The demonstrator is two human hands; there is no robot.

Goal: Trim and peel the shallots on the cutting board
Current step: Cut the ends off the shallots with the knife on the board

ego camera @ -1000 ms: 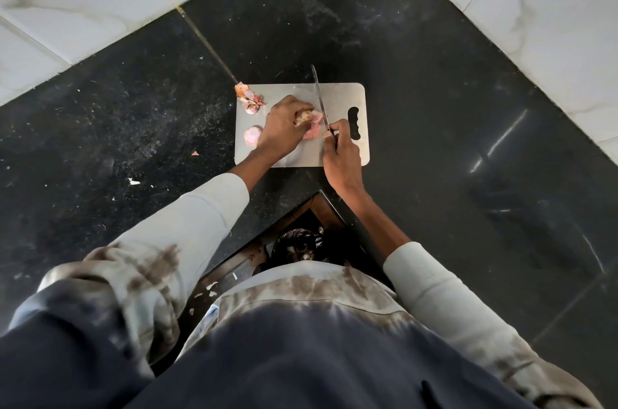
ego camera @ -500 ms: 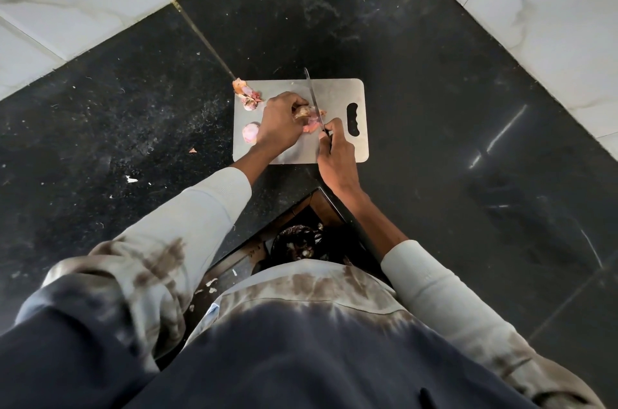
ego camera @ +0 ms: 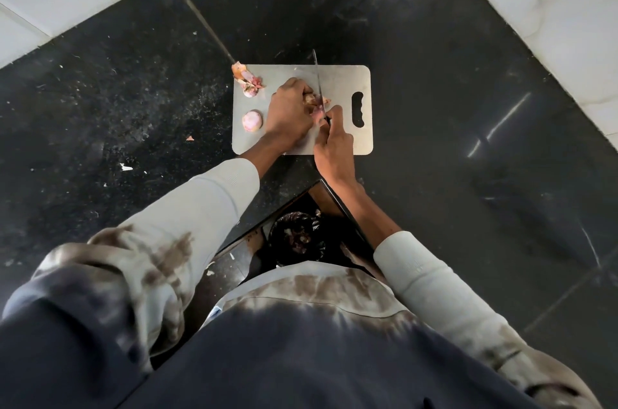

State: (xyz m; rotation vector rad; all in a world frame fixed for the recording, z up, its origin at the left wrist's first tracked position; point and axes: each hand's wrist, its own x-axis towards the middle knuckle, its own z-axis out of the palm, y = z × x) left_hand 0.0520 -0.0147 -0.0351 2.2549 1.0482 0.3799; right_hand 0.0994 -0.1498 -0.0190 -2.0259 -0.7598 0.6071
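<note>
Trimming a shallot on the grey rectangular cutting board

Left hand grips pink papery shallot; right hand, at 5 o'clock, clasps thin steel knife.

Bare board right of knife, peel heap and peeled shallot crowd left edge

One cutting board lies on the one dark bench. There is one knife. Two shallots show: one peeled shallot at 9 o'clock on the board, and one shallot under the blade in the middle. One pile of peels sits at 10 o'clock. Two hands work here: one left hand, one right hand.
</note>
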